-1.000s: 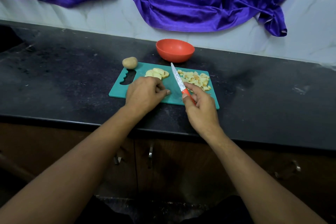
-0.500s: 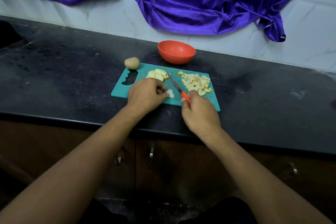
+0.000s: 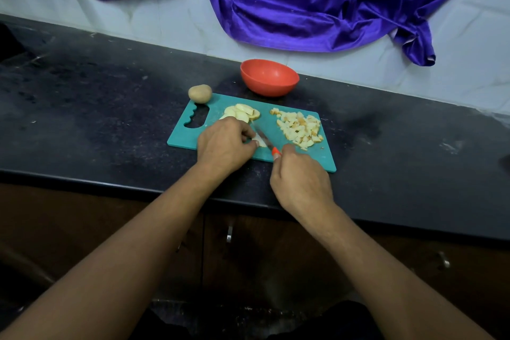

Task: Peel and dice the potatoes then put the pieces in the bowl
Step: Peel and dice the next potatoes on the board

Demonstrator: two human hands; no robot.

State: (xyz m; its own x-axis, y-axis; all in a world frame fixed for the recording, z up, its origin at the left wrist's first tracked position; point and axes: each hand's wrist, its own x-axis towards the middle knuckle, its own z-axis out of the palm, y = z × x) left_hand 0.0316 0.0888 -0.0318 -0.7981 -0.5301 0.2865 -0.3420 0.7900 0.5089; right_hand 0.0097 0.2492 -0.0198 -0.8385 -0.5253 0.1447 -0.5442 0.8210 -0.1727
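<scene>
Bowl (image 3: 269, 77) sits at the board's (image 3: 179, 141) 12 o'clock, its inside mostly hidden. On the board, dice (image 3: 299, 128) lie at 2 and slices (image 3: 242, 112) at 11. The left hand (image 3: 223, 146) pins a piece (image 3: 260, 143) with curled fingers. The right hand (image 3: 300, 182) is clamped on the knife (image 3: 265, 140).

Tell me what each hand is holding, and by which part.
Right hand grips the knife by its orange handle; left hand holds a potato piece down by its left end.

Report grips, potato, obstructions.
Left grip pins pale potato slice; right grip holds orange-handled knife, blade on it. Diced pile on teal plastic board, outside round orange bowl. Nothing blocking.
</scene>
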